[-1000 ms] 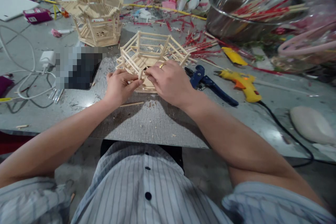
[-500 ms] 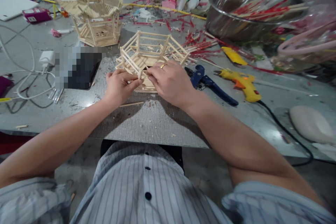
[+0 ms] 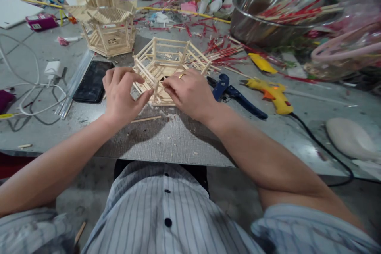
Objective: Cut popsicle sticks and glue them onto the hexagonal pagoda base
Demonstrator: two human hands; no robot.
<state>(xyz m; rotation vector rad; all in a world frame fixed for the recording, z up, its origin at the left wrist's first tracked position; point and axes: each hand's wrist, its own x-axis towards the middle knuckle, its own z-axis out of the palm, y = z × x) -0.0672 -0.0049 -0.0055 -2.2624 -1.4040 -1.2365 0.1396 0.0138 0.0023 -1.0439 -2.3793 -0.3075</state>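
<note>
A six-sided open frame of pale wooden sticks [image 3: 172,41] sits on the table before me, with posts, rails and a slatted floor. My left hand [image 3: 120,93] is at its left front corner, thumb and fingers spread apart around the area of a front post [image 3: 155,92], holding nothing. Over the frame's front right side is my right hand [image 3: 190,93], with a ring on one finger. Its thumb and fingertips are pinched together just right of that post; what lies between them is hidden. One loose stick [image 3: 145,119] lies in front of the frame.
A taller stick pagoda [image 3: 108,27] stands behind left, near a phone [image 3: 93,82] and white charger [image 3: 52,68]. To the right are a blue-handled cutter [image 3: 242,99], yellow glue gun [image 3: 275,93] and steel basin [image 3: 268,31]. Red-wrapped sticks [image 3: 222,53] lie behind the frame.
My left hand has let go at the front post, opened its fingers and drawn back to the left. The right hand remains pinched at the frame's front. The view has shifted slightly.
</note>
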